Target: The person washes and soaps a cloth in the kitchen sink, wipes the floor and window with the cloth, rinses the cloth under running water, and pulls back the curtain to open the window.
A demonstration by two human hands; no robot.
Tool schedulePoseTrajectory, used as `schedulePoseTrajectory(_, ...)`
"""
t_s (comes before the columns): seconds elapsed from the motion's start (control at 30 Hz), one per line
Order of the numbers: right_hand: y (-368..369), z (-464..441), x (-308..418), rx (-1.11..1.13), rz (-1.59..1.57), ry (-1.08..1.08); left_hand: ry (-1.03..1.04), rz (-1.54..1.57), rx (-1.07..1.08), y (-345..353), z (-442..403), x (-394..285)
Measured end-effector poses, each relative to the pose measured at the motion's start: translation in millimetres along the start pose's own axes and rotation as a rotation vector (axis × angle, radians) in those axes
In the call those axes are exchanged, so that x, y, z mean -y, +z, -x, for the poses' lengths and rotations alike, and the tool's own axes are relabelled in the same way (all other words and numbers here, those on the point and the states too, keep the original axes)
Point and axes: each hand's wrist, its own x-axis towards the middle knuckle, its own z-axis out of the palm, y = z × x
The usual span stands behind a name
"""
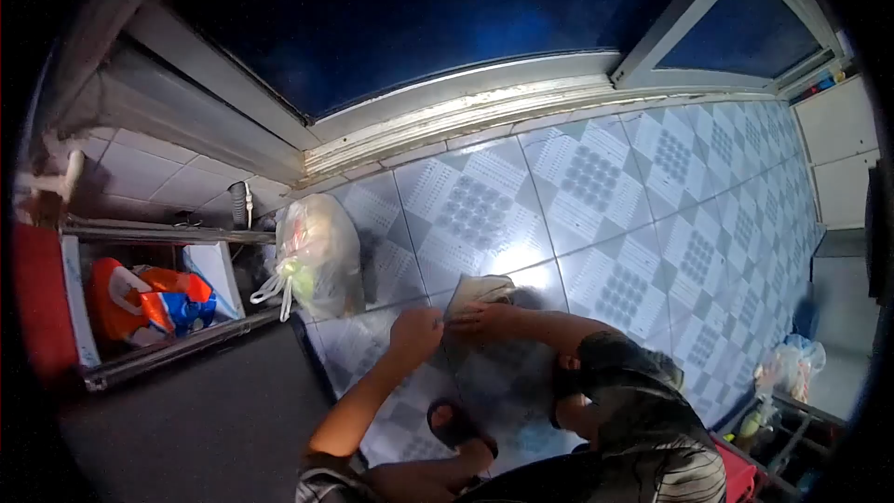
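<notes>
Grasping a pale cloth-like item (pixel 478 289) over glossy patterned tiles (pixel 601 265).
At left, an open compartment (pixel 82 303) of packets (pixel 154 303), then a white bag (pixel 328 247); the left hand (pixel 418 329) curls, hold unclear; the right hand (pixel 480 322) grips the item; pale cabinets (pixel 838 130) far right.

Head camera faces forward and down over both hands (pixel 416 335) (pixel 480 320).

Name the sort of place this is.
Probably a home kitchen or utility area: patterned tile floor, a tied plastic bag at left, and an orange-and-blue package stored beyond it.
</notes>
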Motion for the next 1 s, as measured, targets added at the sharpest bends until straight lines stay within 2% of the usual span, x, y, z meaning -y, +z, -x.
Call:
schedulePoseTrajectory(0.03, -36.4, -13.2, -14.8, 0.341, 0.018, -0.152, 0.088, 0.007, -0.014, 2.5, -6.3, 8.3)
schedulePoseTrajectory(0.1, 2.7, -32.5, -43.9, 0.028, -0.013, -0.13, 0.194, 0.007, -0.035, 16.2, -16.6, 23.2)
schedulePoseTrajectory(0.17, -18.6, -81.6, -73.2, -0.093, -0.006, 0.023, 0.27, -0.008, -0.123, 28.3, -26.2, 32.0)
schedulePoseTrajectory(0.23, 4.6, -128.1, -117.8, -0.313, 0.122, 0.195, 0.279, -0.128, -0.193, 27.1, -21.3, 23.4)
schedulePoseTrajectory(0.3, -28.5, -138.9, -149.1, -0.39, 0.013, 0.504, 0.266, -0.249, -0.232, 19.8, -4.5, 12.1)
schedulePoseTrajectory(0.33, -66.5, -132.5, -162.5, -0.169, -0.004, 0.687, 0.281, -0.262, -0.229, 17.8, 5.0, 6.7)
schedulePoseTrajectory(0.37, -95.9, -113.0, -174.1, 0.062, -0.021, 0.861, 0.299, -0.273, -0.228, 16.4, 13.5, 3.7)
schedulePoseTrajectory(0.4, -94.2, -75.4, -183.1, -0.103, 0.137, 0.876, 0.302, -0.268, -0.22, 15.6, 19.5, 2.5)
schedulePoseTrajectory(0.43, -117.6, -43.6, -184.2, -0.092, 0.09, 1.102, 0.295, -0.227, -0.172, 16.9, 25.4, 2.6)
schedulePoseTrajectory(0.47, -107.7, -1.0, -197.7, -0.184, 0.236, 1.226, 0.289, -0.188, -0.127, 20.8, 28.6, 3.3)
schedulePoseTrajectory(0.5, -87.6, 60.7, -217.8, -0.319, 0.195, 1.228, 0.293, -0.184, -0.123, 25.6, 29.5, 3.9)
schedulePoseTrajectory(0.53, -87.2, 107.4, -212.3, -0.35, 0.262, 1.405, 0.269, -0.149, -0.078, 29.3, 31.4, 4.5)
schedulePoseTrajectory(0.57, -65.0, 165.2, -211.7, -0.356, 0.547, 1.461, 0.243, -0.115, -0.032, 32.1, 35.8, 4.8)
schedulePoseTrajectory(0.6, -120.8, 164.0, -164.4, -0.193, 0.277, 1.737, 0.243, -0.113, -0.033, 38.5, 38.9, 5.2)
schedulePoseTrajectory(0.63, -107.7, 187.6, -142.4, -0.209, 0.393, 1.88, 0.244, -0.081, -0.032, 47.8, 40.6, 6.2)
schedulePoseTrajectory(0.67, -99.8, 206.8, -121.4, -0.34, 0.372, 1.914, 0.248, -0.053, -0.035, 52.0, 42.1, 5.8)
schedulePoseTrajectory(0.77, -55.1, 192.1, -74.2, -0.499, 0.473, 2.195, 0.287, -0.071, -0.089, 57.3, 51.6, -1.3)
schedulePoseTrajectory(0.83, -24.0, 145.6, -46.5, -0.451, 0.485, 2.113, 0.31, -0.049, -0.122, 64.0, 52.3, -2.2)
schedulePoseTrajectory(0.87, -14.3, 111.1, -35.9, -0.45, 0.588, 1.959, 0.33, -0.033, -0.159, 66.2, 54.0, -1.9)
schedulePoseTrajectory(0.9, -4.3, 79.0, -24.5, -0.551, 0.55, 1.747, 0.333, -0.036, -0.151, 66.5, 57.1, -2.8)
schedulePoseTrajectory(0.93, 4.7, 38.2, -25.2, -0.555, 0.577, 1.634, 0.318, -0.049, -0.096, 64.7, 59.0, -5.6)
schedulePoseTrajectory(0.97, 7.4, 5.2, -14.1, -0.44, 0.334, 1.559, 0.303, -0.062, -0.048, 62.4, 58.4, -8.8)
schedulePoseTrajectory(1.0, 36.1, -22.4, -15.2, -0.206, 0.313, 1.398, 0.307, -0.065, -0.057, 61.8, 57.7, -11.1)
